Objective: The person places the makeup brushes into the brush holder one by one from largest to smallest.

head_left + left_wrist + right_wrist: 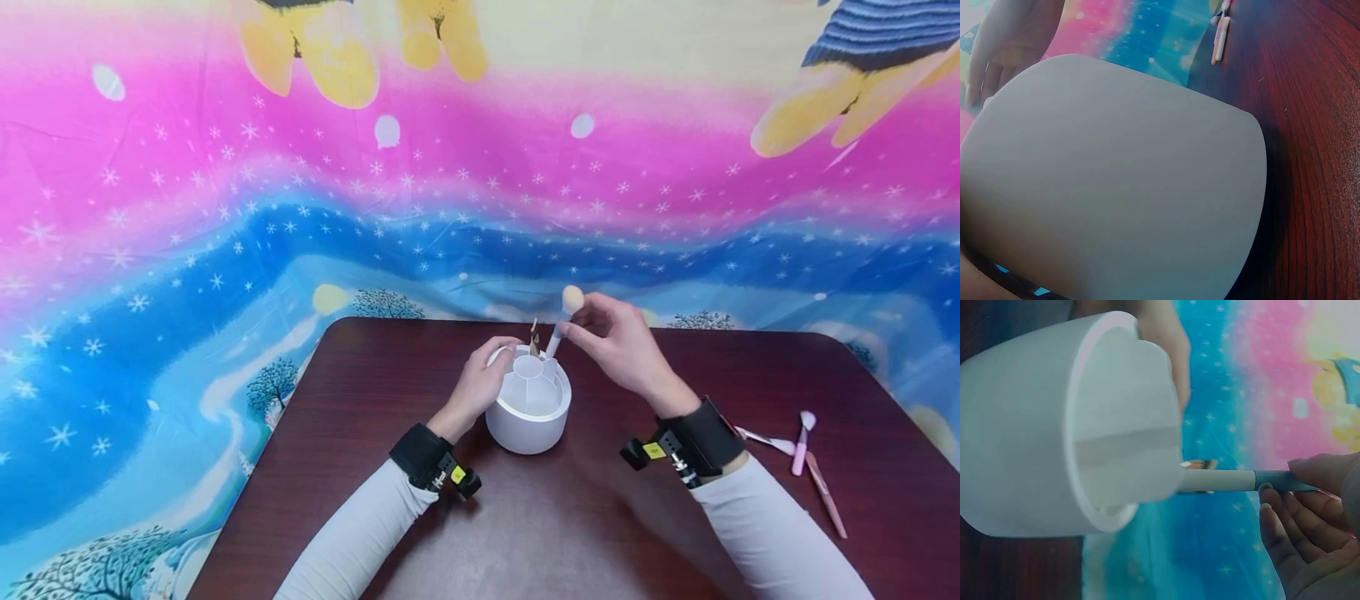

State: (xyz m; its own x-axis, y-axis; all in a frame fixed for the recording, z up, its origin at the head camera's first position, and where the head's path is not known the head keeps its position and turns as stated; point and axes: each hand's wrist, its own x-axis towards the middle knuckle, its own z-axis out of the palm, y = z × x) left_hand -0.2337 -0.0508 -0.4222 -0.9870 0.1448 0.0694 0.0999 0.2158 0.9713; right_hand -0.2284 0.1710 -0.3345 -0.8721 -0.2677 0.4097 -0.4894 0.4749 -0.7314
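A white round divided makeup-brush holder (527, 432) stands on the table. My left hand (482, 377) grips its left rim. Above the far right side of the holder, my right hand (621, 343) pinches a makeup brush (573, 298) with a pale, rounded bristle head pointing up. In the right wrist view the brush's white handle (1222, 480) reaches behind the holder's inner divider, its lower end hidden. Thumb and fingertips are on the blue-grey part near the head. A gold-coloured item (535, 337) sticks up from the holder beside the brush.
Right of my right forearm lie a light brush (768, 440), a pink-handled brush (801, 446) and a slim pink tool (827, 497) on the dark wood table (360, 392). A colourful printed cloth (480, 183) hangs behind the table's far edge.
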